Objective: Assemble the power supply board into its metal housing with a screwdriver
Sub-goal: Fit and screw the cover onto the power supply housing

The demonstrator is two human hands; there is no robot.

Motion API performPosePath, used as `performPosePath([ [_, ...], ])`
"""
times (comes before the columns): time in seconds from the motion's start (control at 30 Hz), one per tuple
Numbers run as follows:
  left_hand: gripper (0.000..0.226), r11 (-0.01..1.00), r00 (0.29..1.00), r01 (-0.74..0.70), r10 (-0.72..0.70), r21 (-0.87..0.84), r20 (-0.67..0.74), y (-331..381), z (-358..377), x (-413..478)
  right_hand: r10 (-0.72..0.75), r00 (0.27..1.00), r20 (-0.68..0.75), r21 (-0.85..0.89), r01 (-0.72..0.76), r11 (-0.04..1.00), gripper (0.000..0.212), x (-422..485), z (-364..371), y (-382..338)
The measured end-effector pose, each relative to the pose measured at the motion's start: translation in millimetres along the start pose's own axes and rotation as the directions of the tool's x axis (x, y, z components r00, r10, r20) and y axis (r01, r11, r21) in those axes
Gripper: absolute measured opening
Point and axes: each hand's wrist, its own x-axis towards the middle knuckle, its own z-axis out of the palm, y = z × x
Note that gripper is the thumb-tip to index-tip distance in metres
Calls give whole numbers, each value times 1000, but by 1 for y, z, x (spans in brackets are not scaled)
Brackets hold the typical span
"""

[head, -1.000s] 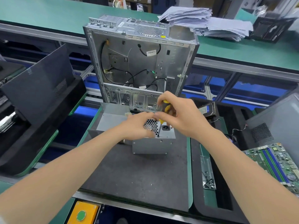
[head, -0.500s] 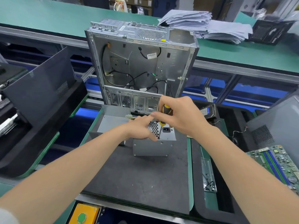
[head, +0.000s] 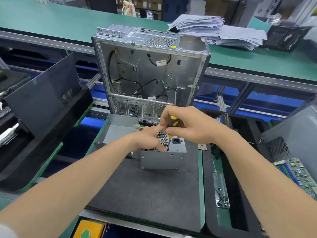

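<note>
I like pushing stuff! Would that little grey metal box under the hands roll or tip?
Probably neither: the grey metal box has flat sides and sits flat on the dark mat, so it would likely slide. It looks like stiff sheet metal, unlikely to bend. The left hand resting on it probably steadies it too.

No text is legible. Behind the power supply housing (head: 161, 159), a white tag (head: 161, 62) on a cable inside the computer chassis (head: 187, 69) and a yellow sticker (head: 173, 46) on its top rim bear print too small to read. Pale marks on the black box (head: 284, 37), far behind and to the right, are blurred.
</note>
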Motion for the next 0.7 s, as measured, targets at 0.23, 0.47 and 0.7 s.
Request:
performPosePath([
  [0.23, 81, 996, 998, 42, -45, -80, -36, -3, 2, 7, 123, 952, -280, -104, -157, 982, 40, 6, 16, -9],
  [0.47, 54, 987, 999, -13, 6, -158, -41, -3, 3, 9, 13, 973, -230, -56, -26, 998, 21, 8, 23, -6],
  [0.7, 56, 991, 999, -31, 29, -134, -15, -7, 2, 12, 38, 999, -32, 261, -28, 965, 19, -1, 8, 5],
])
